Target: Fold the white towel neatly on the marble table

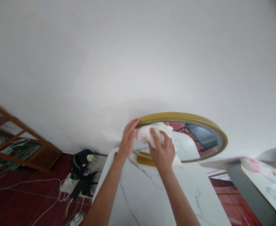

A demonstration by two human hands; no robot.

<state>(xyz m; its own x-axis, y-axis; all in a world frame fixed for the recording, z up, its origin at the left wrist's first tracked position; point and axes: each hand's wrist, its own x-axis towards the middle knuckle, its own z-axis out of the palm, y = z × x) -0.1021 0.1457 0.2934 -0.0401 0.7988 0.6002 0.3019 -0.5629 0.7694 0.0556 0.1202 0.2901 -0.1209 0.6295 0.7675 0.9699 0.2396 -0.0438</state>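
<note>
A round mirror (pixel 194 139) in a gold frame (pixel 189 116) stands on a white marble-patterned tabletop (pixel 149 194), close to the wall. My left hand (pixel 128 138) grips the frame at its left edge, fingers over the rim. With my right hand (pixel 162 150) I press a bunched white cloth (pixel 149 133) against the left part of the glass. Part of the cloth hangs below my right hand. A gold base (pixel 144 160) shows under the mirror, partly behind my right hand. The glass reflects the tabletop and a red floor.
Left of the table, a low surface carries a black bag (pixel 80 160), a small bottle (pixel 92 158) and cables. White cords (pixel 41 181) run across the red tiled floor (pixel 22 201). A wooden shelf (pixel 22 138) stands far left. To the right is a grey-sided cabinet (pixel 251 191) with a pink-and-white cloth (pixel 255 164).
</note>
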